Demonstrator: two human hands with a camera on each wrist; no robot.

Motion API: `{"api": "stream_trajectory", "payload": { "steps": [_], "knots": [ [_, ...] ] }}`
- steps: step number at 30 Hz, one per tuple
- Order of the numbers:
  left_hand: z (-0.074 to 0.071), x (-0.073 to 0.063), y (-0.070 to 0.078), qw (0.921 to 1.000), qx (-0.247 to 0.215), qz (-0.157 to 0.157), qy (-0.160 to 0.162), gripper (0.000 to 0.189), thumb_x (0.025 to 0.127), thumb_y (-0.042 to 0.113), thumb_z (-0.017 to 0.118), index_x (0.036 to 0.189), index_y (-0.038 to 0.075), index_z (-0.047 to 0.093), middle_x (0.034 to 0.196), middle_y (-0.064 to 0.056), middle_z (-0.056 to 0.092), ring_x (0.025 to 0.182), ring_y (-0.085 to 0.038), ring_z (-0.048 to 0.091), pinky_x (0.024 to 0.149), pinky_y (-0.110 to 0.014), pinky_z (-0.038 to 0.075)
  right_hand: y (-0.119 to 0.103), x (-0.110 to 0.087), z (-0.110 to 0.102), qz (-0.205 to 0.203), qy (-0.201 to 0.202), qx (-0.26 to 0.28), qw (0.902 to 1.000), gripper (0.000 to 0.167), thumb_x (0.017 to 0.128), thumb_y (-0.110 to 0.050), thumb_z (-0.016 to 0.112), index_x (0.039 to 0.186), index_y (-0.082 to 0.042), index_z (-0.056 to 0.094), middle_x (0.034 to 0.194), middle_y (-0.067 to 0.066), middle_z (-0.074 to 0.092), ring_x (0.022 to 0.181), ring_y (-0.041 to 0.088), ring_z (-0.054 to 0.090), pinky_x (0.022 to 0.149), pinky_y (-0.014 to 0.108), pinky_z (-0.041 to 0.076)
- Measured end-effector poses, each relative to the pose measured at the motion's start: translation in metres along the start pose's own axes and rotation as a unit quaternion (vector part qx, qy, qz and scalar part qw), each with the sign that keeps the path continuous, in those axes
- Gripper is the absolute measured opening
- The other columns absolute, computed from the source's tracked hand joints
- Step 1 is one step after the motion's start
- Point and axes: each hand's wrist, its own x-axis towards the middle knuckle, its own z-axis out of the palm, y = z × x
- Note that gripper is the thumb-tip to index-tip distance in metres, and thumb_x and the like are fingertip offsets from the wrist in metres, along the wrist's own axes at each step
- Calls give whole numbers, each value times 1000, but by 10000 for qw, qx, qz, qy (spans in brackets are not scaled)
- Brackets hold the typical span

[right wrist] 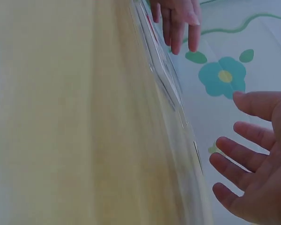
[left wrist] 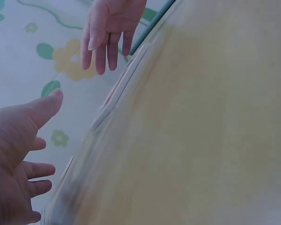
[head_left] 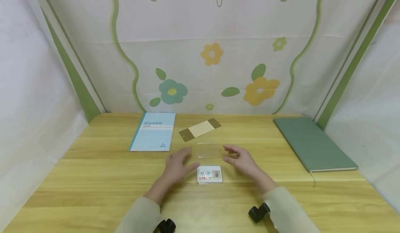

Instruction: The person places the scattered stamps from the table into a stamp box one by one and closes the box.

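Note:
A white card (head_left: 205,178) with printed pictures lies on the wooden table, with a clear plastic edge showing around it. Just behind it is a flat, clear plastic piece (head_left: 207,150), perhaps a lid. My left hand (head_left: 176,164) is at their left side, fingers spread and thumb near the card's upper left corner; whether the thumb touches cannot be made out. On the right, my right hand (head_left: 242,160) stays apart from both, fingers loosely bent and holding nothing. The wrist views show both palms facing each other, with the card (right wrist: 155,54) seen nearly edge-on.
Behind the clear piece lies a brown and beige strip (head_left: 200,129). A light blue notebook (head_left: 153,132) is at the back left, and a green notebook (head_left: 312,144) with a ribbon at the right. A flower-patterned cloth (head_left: 237,24) hangs behind the table.

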Motion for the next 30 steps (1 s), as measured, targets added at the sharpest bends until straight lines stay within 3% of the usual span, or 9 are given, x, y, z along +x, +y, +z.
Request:
{"api": "stream_trajectory", "payload": {
  "steps": [3,6,9,17,30],
  "knots": [
    [3,9,-1,9998,-108,-140,51,69,74,52,57,128,11,42,129,-8,40,121,-27,28,96,-53,5,1,7,-1,-42,-138,-90,9999,55,77,-20,65,126,-10,44,126,8,43,116,28,36,94,49,23],
    [7,17,-2,9999,-15,-137,84,69,73,53,58,127,11,43,131,-10,37,122,-29,26,96,-54,4,4,14,2,-84,-278,-207,9994,63,75,-26,67,130,-12,40,131,8,38,120,29,31,95,49,20],
    [14,23,-3,9996,253,-111,99,71,72,55,57,127,12,43,134,-14,32,123,-31,22,95,-56,2,9,22,4,-189,-373,-453,9981,68,73,-31,68,131,-13,38,133,9,36,120,29,30,96,49,19],
    [26,28,-4,9936,1023,-447,142,75,70,59,56,129,16,42,139,-18,15,126,-35,7,92,-58,-5,22,33,13,-320,-229,-1486,9881,75,70,-49,63,131,-16,37,134,8,33,124,30,21,91,59,-7],
    [30,28,-3,9863,1549,-502,278,71,72,58,54,126,13,45,135,-20,26,123,-39,16,92,-60,1,21,34,27,-249,228,-2247,9738,72,70,-55,60,129,-18,41,134,10,32,122,32,22,91,59,-7]
  ]
}}
